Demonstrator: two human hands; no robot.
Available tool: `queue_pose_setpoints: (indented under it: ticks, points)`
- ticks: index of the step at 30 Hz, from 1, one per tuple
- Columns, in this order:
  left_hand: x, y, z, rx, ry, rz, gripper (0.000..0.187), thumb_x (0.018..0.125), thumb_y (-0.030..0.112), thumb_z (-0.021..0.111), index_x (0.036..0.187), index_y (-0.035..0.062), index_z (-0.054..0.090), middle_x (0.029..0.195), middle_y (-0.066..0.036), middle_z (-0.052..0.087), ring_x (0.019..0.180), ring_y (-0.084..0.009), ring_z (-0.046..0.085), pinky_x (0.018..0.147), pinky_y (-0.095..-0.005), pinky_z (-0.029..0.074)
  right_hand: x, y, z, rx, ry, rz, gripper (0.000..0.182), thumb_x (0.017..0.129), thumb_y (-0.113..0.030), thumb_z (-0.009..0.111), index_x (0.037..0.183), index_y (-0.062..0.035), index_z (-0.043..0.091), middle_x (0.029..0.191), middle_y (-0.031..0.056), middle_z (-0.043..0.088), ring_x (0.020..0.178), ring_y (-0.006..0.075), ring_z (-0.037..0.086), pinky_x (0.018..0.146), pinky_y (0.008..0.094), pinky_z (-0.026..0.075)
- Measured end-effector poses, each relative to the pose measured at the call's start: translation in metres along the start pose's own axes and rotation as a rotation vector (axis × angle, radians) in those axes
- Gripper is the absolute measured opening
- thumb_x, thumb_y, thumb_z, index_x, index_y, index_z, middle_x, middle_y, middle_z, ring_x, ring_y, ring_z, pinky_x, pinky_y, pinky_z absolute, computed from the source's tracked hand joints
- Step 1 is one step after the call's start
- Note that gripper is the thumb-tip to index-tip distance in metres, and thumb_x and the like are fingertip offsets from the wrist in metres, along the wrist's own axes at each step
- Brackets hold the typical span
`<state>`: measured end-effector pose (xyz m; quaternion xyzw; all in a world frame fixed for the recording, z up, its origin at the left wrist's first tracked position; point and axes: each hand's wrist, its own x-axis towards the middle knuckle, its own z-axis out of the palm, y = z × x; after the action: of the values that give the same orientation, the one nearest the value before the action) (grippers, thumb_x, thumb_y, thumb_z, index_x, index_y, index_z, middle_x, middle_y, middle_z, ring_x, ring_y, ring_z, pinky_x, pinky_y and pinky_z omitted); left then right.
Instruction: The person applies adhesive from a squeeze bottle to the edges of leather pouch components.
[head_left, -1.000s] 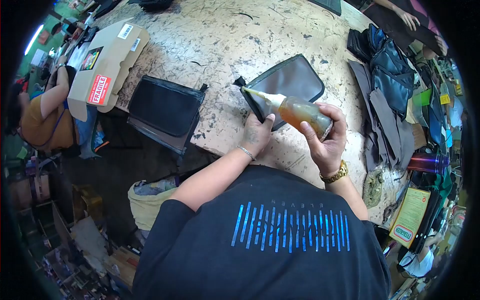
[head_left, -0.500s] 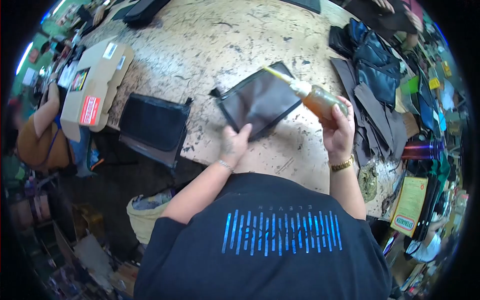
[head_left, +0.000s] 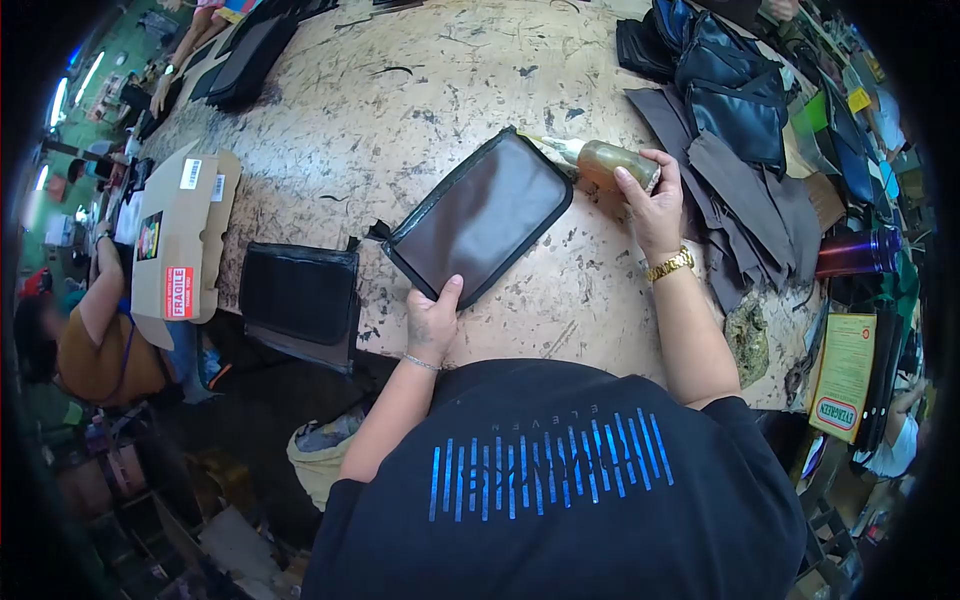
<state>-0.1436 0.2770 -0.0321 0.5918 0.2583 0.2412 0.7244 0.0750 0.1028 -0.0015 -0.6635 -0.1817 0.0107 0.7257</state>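
Note:
My left hand [head_left: 434, 322] grips the lower left corner of a dark brown panel [head_left: 485, 215] with black edging, thumb on top. The panel is tilted over the table. My right hand [head_left: 655, 200] is wrapped round a glue bottle [head_left: 612, 166] of amber liquid, held on its side. Its pale nozzle points left and meets the panel's upper right edge; whether the tip touches is hard to tell.
On the worktable [head_left: 400, 150], a black pouch [head_left: 298, 285] lies left, beside a cardboard box [head_left: 180, 240]. Dark leather pieces [head_left: 740, 200] and black bags [head_left: 735, 100] lie right, near a purple tumbler [head_left: 858, 252]. A person [head_left: 110, 350] sits far left.
The panel has turned and shifted slightly left with my left hand. My right hand has lowered the bottle, bringing its nozzle to the panel's edge. The camera view has shifted.

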Motion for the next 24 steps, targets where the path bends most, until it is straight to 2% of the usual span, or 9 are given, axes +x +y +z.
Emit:
queue_pose_setpoints:
  ticks: [4,6,10,13,16,17,19,20,24]
  points:
    - [-0.0001,0.0006,0.0032,-0.07,0.02,-0.026,0.016,0.079,0.007,0.053,0.091,-0.0041,0.054,0.088,-0.005,0.057,0.078,-0.0102,0.051,0.072,-0.0227,0.04,0.0024,0.001,0.004,-0.086,0.006,-0.038,0.033,0.07,-0.01,0.066,0.096,-0.0059,0.047,0.085,0.0007,0.049,0.075,0.0071,0.047,0.067,0.0196,0.041]
    - [-0.0007,0.0032,0.003,-0.043,0.019,-0.029,0.016,0.078,0.006,0.053,0.091,-0.0039,0.054,0.089,-0.005,0.057,0.079,-0.0102,0.051,0.072,-0.0226,0.04,0.0037,0.0032,0.0028,-0.275,-0.014,-0.159,0.033,0.069,-0.01,0.066,0.095,-0.0056,0.047,0.086,0.0013,0.049,0.077,0.008,0.046,0.069,0.0206,0.04]
    - [-0.0009,0.0026,0.0042,-0.065,0.036,-0.022,0.017,0.078,0.006,0.053,0.092,-0.0036,0.054,0.09,-0.005,0.056,0.08,-0.0102,0.051,0.073,-0.0224,0.04,0.0036,0.0026,0.0041,-0.225,0.006,-0.13,0.034,0.068,-0.01,0.067,0.095,-0.0049,0.047,0.086,0.003,0.049,0.078,0.0095,0.047,0.07,0.0217,0.04]
    - [-0.0011,0.0006,0.0026,-0.057,0.032,-0.032,0.016,0.079,0.005,0.053,0.092,-0.0036,0.054,0.09,-0.005,0.056,0.08,-0.0102,0.051,0.073,-0.0223,0.04,0.0024,0.0026,0.0062,-0.07,-0.008,-0.049,0.035,0.067,-0.01,0.067,0.095,-0.0045,0.047,0.087,0.0042,0.049,0.079,0.0109,0.047,0.071,0.0229,0.039]
    - [-0.0006,0.0008,0.0039,-0.085,0.041,-0.03,0.016,0.079,0.005,0.053,0.092,-0.0037,0.054,0.09,-0.005,0.056,0.08,-0.0104,0.051,0.073,-0.0224,0.04,0.0039,0.0098,0.0064,-0.336,0.013,-0.296,0.034,0.069,-0.011,0.067,0.095,-0.0048,0.047,0.086,0.002,0.049,0.077,0.0094,0.047,0.068,0.0211,0.04]
    - [-0.0009,0.0013,0.0041,-0.084,0.041,-0.029,0.016,0.079,0.005,0.053,0.092,-0.0037,0.054,0.09,-0.005,0.056,0.08,-0.0104,0.051,0.073,-0.0224,0.04,0.0032,0.0088,0.0063,-0.334,0.014,-0.296,0.034,0.069,-0.011,0.067,0.095,-0.0048,0.047,0.086,0.002,0.049,0.077,0.0094,0.047,0.068,0.0211,0.04]
    - [-0.0017,0.0023,0.0038,-0.088,0.034,-0.048,0.017,0.079,0.005,0.053,0.092,-0.0041,0.053,0.09,-0.005,0.056,0.081,-0.0104,0.051,0.073,-0.0225,0.04,0.001,0.0046,0.0066,-0.125,0.057,-0.096,0.033,0.069,-0.011,0.067,0.095,-0.0052,0.047,0.085,0.0013,0.049,0.074,0.0083,0.047,0.067,0.0206,0.041]
    - [-0.0018,0.0022,0.0031,-0.087,0.035,-0.049,0.017,0.079,0.005,0.053,0.092,-0.0041,0.053,0.09,-0.005,0.056,0.081,-0.0104,0.051,0.073,-0.0225,0.04,0.0007,0.0029,0.0064,-0.028,0.053,-0.072,0.033,0.07,-0.01,0.066,0.095,-0.0056,0.046,0.085,0.0015,0.05,0.075,0.0077,0.047,0.067,0.0205,0.041]
    - [-0.0009,0.0014,0.0043,-0.097,0.036,-0.049,0.017,0.079,0.005,0.053,0.093,-0.0043,0.053,0.091,-0.006,0.056,0.081,-0.0103,0.051,0.074,-0.0225,0.039,-0.0005,0.007,0.0006,0.031,0.033,-0.016,0.033,0.071,-0.01,0.065,0.096,-0.0058,0.045,0.085,0.0013,0.05,0.075,0.0072,0.047,0.066,0.0201,0.042]
